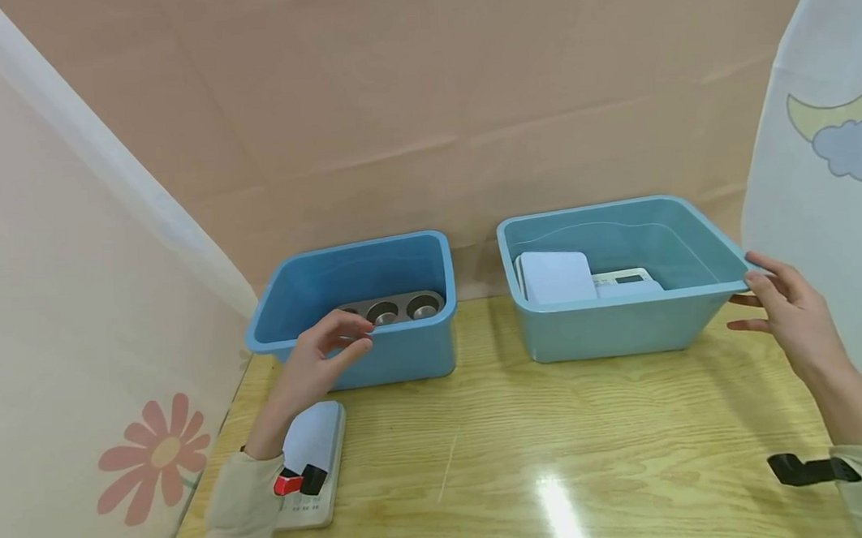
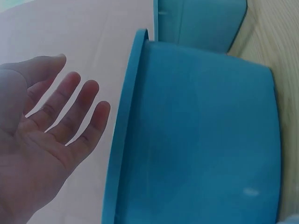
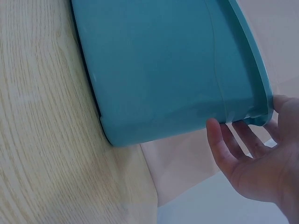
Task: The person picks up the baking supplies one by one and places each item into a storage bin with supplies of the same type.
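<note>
On the wooden table (image 1: 528, 443), right hand (image 1: 792, 315), fingers loose, touches the right blue bin's (image 1: 624, 324) 3 o'clock corner; left hand (image 1: 326, 356), empty, fingers apart, hovers at the left blue bin's (image 1: 406, 355) 7 o'clock rim.

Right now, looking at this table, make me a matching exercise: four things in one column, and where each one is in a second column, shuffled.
Things:
1. metal muffin tray
2. white scale
3. white device
4. right hand

Places:
A. at the corner rim of the right blue bin
B. inside the left blue bin
C. flat on the wooden table, under the left forearm
D. inside the right blue bin

Pairs: 1-B, 2-D, 3-C, 4-A
</note>
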